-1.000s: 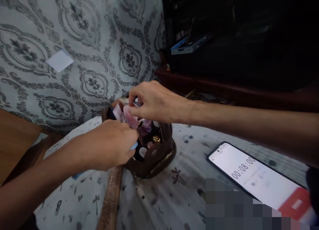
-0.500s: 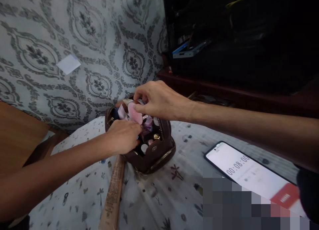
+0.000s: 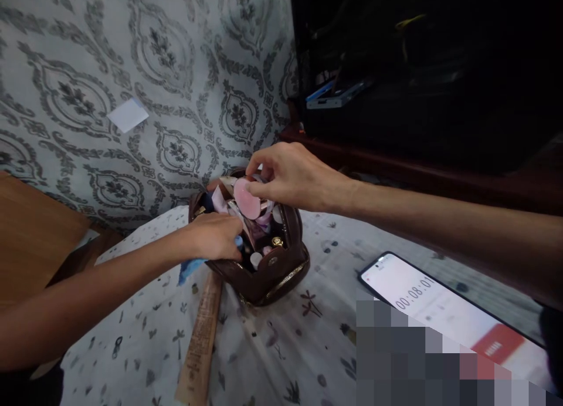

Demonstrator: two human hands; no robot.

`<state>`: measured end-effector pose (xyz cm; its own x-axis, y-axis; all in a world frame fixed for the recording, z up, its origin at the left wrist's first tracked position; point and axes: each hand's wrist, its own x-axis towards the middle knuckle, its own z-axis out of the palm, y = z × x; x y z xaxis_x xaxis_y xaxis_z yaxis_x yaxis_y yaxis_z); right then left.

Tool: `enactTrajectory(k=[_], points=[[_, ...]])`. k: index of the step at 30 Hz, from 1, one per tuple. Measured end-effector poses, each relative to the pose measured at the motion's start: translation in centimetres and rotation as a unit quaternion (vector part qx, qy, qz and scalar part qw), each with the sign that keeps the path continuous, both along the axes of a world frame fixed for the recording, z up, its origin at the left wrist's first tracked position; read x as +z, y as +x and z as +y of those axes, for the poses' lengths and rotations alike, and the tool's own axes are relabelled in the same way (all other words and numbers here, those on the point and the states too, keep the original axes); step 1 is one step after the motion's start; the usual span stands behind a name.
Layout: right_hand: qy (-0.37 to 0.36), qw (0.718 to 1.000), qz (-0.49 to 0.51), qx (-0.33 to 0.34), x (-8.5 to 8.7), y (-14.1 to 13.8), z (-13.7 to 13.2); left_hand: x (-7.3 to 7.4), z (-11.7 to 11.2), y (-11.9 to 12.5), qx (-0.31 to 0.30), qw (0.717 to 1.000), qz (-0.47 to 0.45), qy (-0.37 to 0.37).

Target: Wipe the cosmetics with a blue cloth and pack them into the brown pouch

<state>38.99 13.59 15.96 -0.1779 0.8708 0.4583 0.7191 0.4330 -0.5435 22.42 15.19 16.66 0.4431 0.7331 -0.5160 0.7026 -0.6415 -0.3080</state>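
A brown zip pouch (image 3: 268, 277) stands unzipped on the patterned cloth, stuffed with small cosmetic items. My right hand (image 3: 292, 174) reaches over its top and pinches a round pink puff (image 3: 247, 199) between fingers and thumb. My left hand (image 3: 215, 236) is curled at the pouch's near left rim, gripping a blue thing (image 3: 190, 268) that sticks out below the fist. A gold-capped item (image 3: 277, 241) and pale round lids show inside the pouch.
A long tan tube (image 3: 200, 341) lies on the cloth in front of the pouch. A phone (image 3: 444, 309) showing a timer lies at the right. A patterned wall rises behind, a dark wooden shelf (image 3: 396, 165) at the back right, wood furniture (image 3: 30, 236) at left.
My left hand has drawn back a little from the pouch and the blue thing now shows below it. My right hand keeps the pink puff, shifted slightly right.
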Motion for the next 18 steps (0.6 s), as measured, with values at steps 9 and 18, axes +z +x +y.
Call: enactTrajectory(k=[9,18], points=[[0.005,0.993,0.109,-0.038,0.7,2.6,0.5,2.5,2.0,-1.4,-0.008,0.983,-0.170,0.074],[0.028,0.992,0.119,-0.042,1.1,3.4,0.0,0.2,3.8,0.8,-0.023,0.974,-0.168,0.148]])
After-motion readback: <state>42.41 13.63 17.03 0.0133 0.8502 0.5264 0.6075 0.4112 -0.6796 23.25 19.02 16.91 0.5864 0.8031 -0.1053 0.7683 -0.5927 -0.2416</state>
